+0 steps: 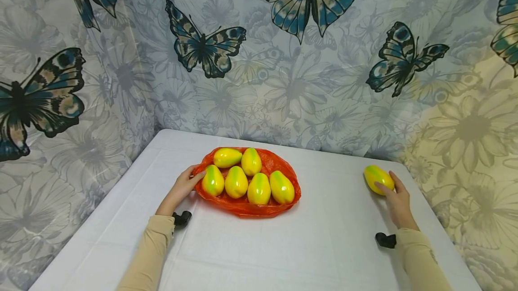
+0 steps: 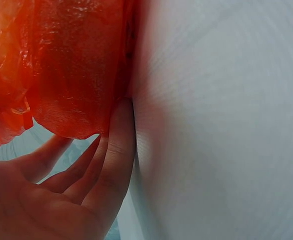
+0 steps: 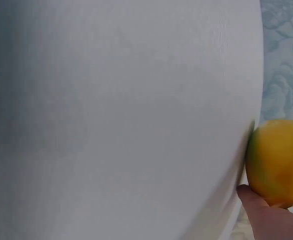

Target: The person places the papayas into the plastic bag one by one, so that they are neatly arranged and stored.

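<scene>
A red plastic bag (image 1: 251, 212), its mouth spread wide, lies on the table with several glossy yellow-green mangoes (image 1: 236, 182) in it. My left hand (image 1: 187, 186) grips the bag's left edge, thumb over the rim beside the leftmost mango. In the left wrist view, the fingers (image 2: 117, 150) reach against the bag's red side (image 2: 76, 65) low by the tabletop; their tips are partly hidden. Far to the right, my right hand (image 1: 398, 203) holds a single mango (image 1: 376, 179) between thumb and fingers. The right wrist view shows this mango (image 3: 279, 162) at or just above the tabletop, the thumb (image 3: 256, 202) against it.
A white cloth covers the table (image 1: 323, 246). Wallpaper with butterflies (image 1: 204, 46) and flowers closes off the back and both sides. Black wrist-worn devices (image 1: 183, 219) sit by both sleeves. The table's right edge runs close beside my right arm (image 1: 421, 255).
</scene>
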Demonstrator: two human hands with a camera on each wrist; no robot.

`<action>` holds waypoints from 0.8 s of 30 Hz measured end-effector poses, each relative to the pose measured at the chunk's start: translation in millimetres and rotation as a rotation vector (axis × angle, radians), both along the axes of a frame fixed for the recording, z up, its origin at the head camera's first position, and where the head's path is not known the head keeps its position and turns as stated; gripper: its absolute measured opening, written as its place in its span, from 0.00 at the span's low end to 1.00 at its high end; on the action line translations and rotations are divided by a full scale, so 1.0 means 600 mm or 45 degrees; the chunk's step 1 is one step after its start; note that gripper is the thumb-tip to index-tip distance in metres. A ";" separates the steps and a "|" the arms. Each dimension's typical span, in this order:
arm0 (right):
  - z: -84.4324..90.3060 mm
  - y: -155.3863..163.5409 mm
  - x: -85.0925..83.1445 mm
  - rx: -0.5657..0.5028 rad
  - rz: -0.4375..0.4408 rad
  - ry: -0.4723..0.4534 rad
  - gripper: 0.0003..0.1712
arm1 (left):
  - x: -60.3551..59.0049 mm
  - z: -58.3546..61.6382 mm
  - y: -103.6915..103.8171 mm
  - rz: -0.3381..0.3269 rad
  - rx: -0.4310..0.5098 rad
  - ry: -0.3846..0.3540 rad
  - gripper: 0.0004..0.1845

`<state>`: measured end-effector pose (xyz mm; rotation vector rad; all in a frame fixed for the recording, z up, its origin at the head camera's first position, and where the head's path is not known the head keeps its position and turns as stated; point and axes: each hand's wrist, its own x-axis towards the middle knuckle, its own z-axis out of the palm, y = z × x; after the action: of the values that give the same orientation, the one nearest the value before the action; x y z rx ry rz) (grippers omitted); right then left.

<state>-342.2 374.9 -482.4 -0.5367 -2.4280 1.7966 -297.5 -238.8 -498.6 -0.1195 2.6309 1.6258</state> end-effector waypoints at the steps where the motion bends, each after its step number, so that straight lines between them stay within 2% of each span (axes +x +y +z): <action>1: 0.001 -0.002 0.000 -0.018 -0.007 0.001 0.45 | 0.000 0.000 0.000 0.000 -0.001 0.000 0.34; 7: 0.007 -0.015 -0.003 -0.075 -0.057 0.004 0.41 | -0.002 -0.001 0.000 -0.002 0.004 -0.004 0.34; 18: 0.002 -0.036 -0.012 -0.127 -0.030 0.006 0.40 | 0.000 0.000 0.000 0.000 0.003 -0.019 0.35; 24: 0.002 -0.055 -0.016 -0.104 -0.037 0.015 0.39 | 0.000 0.000 0.000 -0.001 0.018 -0.018 0.36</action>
<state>-351.6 342.2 -481.5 -0.5638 -2.3349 1.8887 -297.8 -239.1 -498.5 -0.1287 2.6085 1.6371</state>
